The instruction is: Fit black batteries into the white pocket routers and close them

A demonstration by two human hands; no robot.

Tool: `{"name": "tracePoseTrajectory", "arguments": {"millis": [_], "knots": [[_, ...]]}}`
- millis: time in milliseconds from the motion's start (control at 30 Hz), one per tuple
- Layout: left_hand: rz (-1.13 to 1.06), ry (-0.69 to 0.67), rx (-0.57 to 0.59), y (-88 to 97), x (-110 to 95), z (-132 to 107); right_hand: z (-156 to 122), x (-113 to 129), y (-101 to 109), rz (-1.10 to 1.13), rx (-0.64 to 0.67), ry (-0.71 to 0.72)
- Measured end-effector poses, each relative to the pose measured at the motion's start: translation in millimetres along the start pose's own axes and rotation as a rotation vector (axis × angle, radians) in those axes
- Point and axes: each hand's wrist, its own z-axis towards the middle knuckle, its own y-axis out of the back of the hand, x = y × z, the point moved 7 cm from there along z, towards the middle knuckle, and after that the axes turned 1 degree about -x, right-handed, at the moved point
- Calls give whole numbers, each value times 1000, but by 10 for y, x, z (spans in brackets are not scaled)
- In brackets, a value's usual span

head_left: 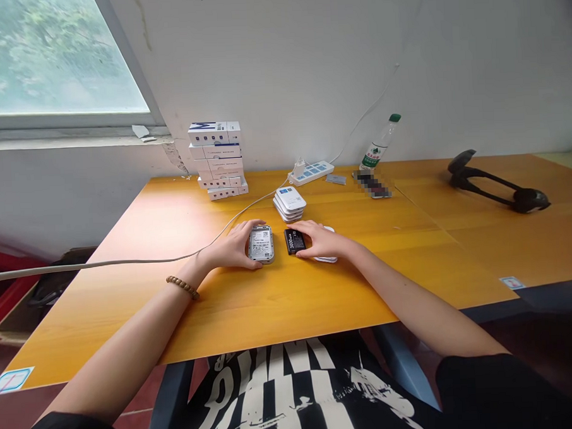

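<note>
My left hand (237, 247) grips a small white device (261, 244) by its left side, thumb at the near edge and fingers at the far edge. Its label-covered inner face looks up. Just to the right, my right hand (321, 239) is closed on a black battery (294, 241) marked 3000 mAh, held between thumb and fingers at the table surface. A narrow gap separates battery and device. Partly hidden under my right hand lies a white cover (328, 259). Behind both hands stands a short stack of white devices (290, 201).
White boxes (220, 167) are stacked at the back left. A cable (141, 261) runs across the table's left side past my left wrist. Along the wall are a power strip (312, 172), a water bottle (378, 144) and a phone (374, 185). A black stand (496, 186) lies at right.
</note>
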Motion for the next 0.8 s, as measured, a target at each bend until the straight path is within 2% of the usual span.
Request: {"name": "tracePoseTrajectory", "arguments": {"millis": [133,233,300,333,400,500,600,700,800], "knots": [[11,-5,-24,-7,-5,2,-43,109,131,-15,-55,20],[22,7,-31,-17,2,9,-5,190,474,-53,-216,62],[27,17,-37,-18,6,11,119,157,723,-100,-283,52],[28,20,-41,-18,6,10,220,106,820,-123,-277,28],[31,21,-44,-16,3,5,479,-25,915,-129,-171,-18],[35,21,-36,-18,16,-4,870,-193,898,-115,22,-77],[1,0,-26,-27,50,2,1125,-236,828,-129,127,-100],[-59,-63,-94,11,52,20,1169,-175,804,-131,157,-88],[-101,-145,-249,89,-46,6,995,-35,856,-83,78,-63]]}}
